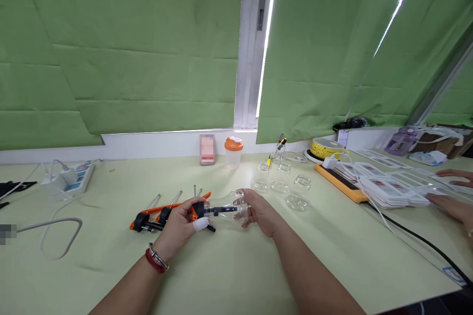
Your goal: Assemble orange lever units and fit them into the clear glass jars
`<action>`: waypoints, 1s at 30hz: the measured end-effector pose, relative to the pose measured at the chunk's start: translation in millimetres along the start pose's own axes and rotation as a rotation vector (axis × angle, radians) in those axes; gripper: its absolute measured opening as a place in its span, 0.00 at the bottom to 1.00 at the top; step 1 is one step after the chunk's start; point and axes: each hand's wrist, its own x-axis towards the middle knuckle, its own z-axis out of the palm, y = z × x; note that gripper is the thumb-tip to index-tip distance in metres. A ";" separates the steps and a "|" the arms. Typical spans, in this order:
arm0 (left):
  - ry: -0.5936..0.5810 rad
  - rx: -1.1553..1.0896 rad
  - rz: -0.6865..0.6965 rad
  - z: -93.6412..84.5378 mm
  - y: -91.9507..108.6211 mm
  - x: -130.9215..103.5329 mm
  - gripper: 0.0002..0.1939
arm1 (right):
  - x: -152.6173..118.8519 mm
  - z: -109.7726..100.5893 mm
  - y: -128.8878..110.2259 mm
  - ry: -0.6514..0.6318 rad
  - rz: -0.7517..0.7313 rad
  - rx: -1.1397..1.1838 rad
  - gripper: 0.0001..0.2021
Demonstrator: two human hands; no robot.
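My left hand (181, 224) is closed around the black and orange handle of a small bar clamp (207, 210), thumb on top with a white bandage on its tip, red band and metal bangle at the wrist. My right hand (260, 211) cups a clear glass jar (232, 206) lying on its side, fingers curled round its far end. Both hands hover just above the worktop (229, 275), near its middle, well back from the near edge.

Progress, as I judge it: the clamp's black bar reaches into the glass, so this jar looks to be mid-fitting, neither free nor clearly fixed. I cannot tell whether the clamp bites on the glass.

Still waiting:
- Three more clear jars (280, 181) stand mouth-down just beyond my right hand, toward the back edge, untouched.
- Two or three further clamps (155, 214) lie just left of my left hand, orange bodies, metal rods pointing toward the back edge.
So one piece in hand, the rest not begun, as far as this shows.

Pose: both forearms come in from the near edge and converge, wrists roughly level, palms turned toward each other, the jar and clamp held in a line between them.

Surroundings: an orange-lidded cup (233, 151) at the back edge below the window, a power strip (72, 179) toward the left back corner, stacked cards (388, 189) on the right side. Another person's hands (453, 192) rest at the right edge, well apart from mine.
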 end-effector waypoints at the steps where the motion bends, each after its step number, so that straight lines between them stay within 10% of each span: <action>1: 0.009 -0.011 -0.010 -0.3 0.6 0.3 0.27 | -3.0 -1.6 -2.8 -0.036 -0.007 -0.001 0.26; 8: -0.033 -0.028 0.015 -5.6 0.3 0.4 0.26 | -11.0 -9.4 -6.5 -0.203 -0.015 -0.032 0.32; 30: -0.056 0.043 0.030 -4.2 -1.3 -2.5 0.25 | -7.6 -4.5 -3.9 -0.178 -0.038 -0.018 0.25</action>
